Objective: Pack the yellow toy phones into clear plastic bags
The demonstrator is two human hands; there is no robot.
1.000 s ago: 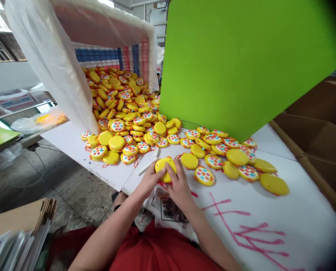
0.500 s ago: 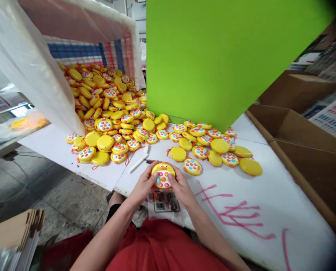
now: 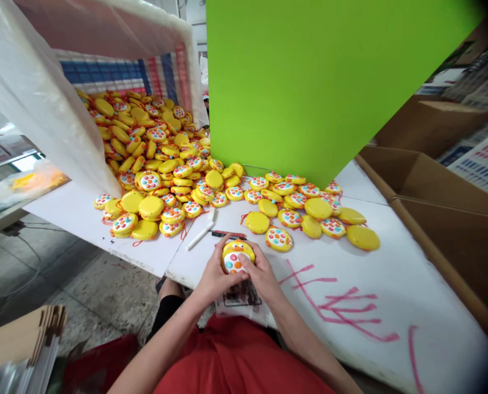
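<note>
The left hand [image 3: 216, 275] and the right hand [image 3: 262, 271] hold one toy [image 3: 238, 256] between them, above the near edge of the table [image 3: 285, 273]. It is yellow, its face and coloured buttons showing. The left hand is part open, curled round the toy's left side, its thumb along the near edge; the right hand is part open too, closed on the right side—its thumb on the buttons.

Just beyond the hands lie dark pens [image 3: 228, 235], with a white pen [image 3: 201, 236] to their left. More toys [image 3: 289, 218] are spread farther right, some with buttons up and some with yellow backs up. On the far left a heap [image 3: 149, 148] spills from a lined bag [image 3: 74, 117]. A green board [image 3: 309, 82] stands behind the spread toys—pink marks [image 3: 342, 312] are on the table at the near right.
</note>
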